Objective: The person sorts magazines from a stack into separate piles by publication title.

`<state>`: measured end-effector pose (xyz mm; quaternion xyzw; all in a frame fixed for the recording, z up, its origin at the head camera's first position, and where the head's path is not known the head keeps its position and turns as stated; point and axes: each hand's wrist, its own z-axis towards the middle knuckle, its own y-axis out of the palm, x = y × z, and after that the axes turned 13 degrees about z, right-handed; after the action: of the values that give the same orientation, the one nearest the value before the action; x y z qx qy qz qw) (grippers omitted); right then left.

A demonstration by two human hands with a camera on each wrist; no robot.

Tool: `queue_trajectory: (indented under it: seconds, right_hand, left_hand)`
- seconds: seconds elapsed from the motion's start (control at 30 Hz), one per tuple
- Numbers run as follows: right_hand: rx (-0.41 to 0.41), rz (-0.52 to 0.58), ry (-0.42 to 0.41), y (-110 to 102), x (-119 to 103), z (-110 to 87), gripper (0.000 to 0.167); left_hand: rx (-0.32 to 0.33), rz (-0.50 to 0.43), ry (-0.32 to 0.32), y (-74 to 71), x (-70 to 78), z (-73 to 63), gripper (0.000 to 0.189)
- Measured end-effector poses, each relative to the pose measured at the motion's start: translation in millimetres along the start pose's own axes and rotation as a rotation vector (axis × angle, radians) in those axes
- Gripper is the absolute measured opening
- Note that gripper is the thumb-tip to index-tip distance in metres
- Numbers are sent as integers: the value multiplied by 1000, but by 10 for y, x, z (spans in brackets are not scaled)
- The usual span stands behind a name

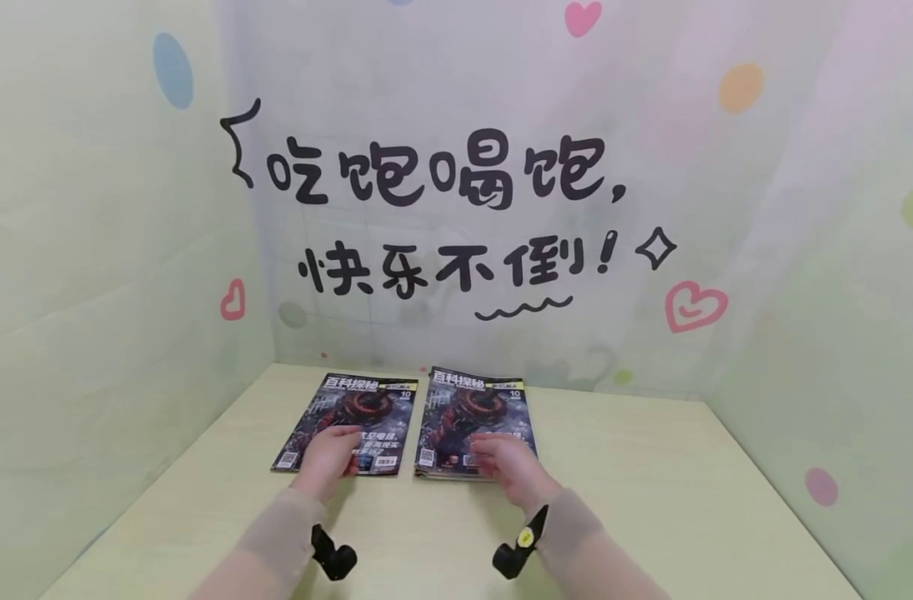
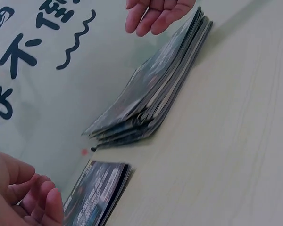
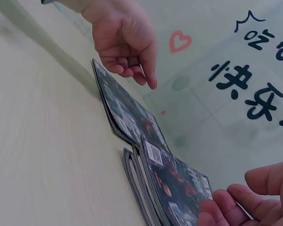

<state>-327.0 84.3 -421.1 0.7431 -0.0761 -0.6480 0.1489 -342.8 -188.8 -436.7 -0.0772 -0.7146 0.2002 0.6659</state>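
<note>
Two piles of magazines with the same dark cover lie side by side on the table. The left one (image 1: pixel 369 408) is thin; the right stack (image 1: pixel 467 412) is thicker, with several magazines showing at its edge in the left wrist view (image 2: pixel 151 94). My left hand (image 1: pixel 327 460) hovers over the lower part of the left pile, fingers loosely bent and holding nothing. Over the lower right part of the thick stack is my right hand (image 1: pixel 512 468), palm turned inward, fingers relaxed with nothing between them. Both hands appear raised above the covers in the wrist views.
The pale wooden table (image 1: pixel 636 483) extends in front and to both sides. A printed cloth wall (image 1: pixel 456 350) with black lettering closes off the back, and similar cloth walls stand left and right. A narrow gap separates the two piles.
</note>
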Motion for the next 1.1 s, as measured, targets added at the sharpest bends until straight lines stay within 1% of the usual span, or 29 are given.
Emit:
queue_trajectory:
  seconds: [0.13,0.2,0.3,0.37,0.43,0.5,0.53,0.57,0.63,0.7,0.8,0.97,1.1]
  right_hand:
    - [96,-14,-79,-249,-22,8,38]
    - [176,-22,-129,-343,-10,20,36]
    - [295,-47,-200,-438,32,35,34]
    - [373,-76,-248,-476,78,41,34]
    - [437,-119,-275,-510,134,42,34]
    - [489,-162,-286,-556,200,50,36]
    - [505,-172,-285,-577,231,52,37]
    - [513,-182,-275,-597,259,54,38]
    - [508,-214,-250,-626,297,54,41]
    - [485,-236,-222,-640,323,52,44]
    - [449,-287,-194,-643,333,47,46]
    - [417,-317,-200,-657,340,50,46]
    - [410,-338,-207,-670,344,53,46]
  left_hand:
    - [8,-41,27,278,93,-76,37]
    - [26,-66,30,417,112,-99,36]
    - [88,-73,39,605,118,-136,35]
    - [115,-75,43,714,108,-158,36]
    - [130,-83,47,809,102,-188,39]
    - [126,-90,48,888,102,-218,41]
    - [126,-78,47,923,102,-232,42]
    - [121,-68,48,953,99,-242,42]
    - [111,-15,52,1003,87,-254,43]
    - [102,46,62,1040,60,-249,44]
    - [85,108,79,1063,24,-238,46]
    - [73,154,89,1069,-2,-219,48]
    - [57,163,93,1076,0,-221,48]
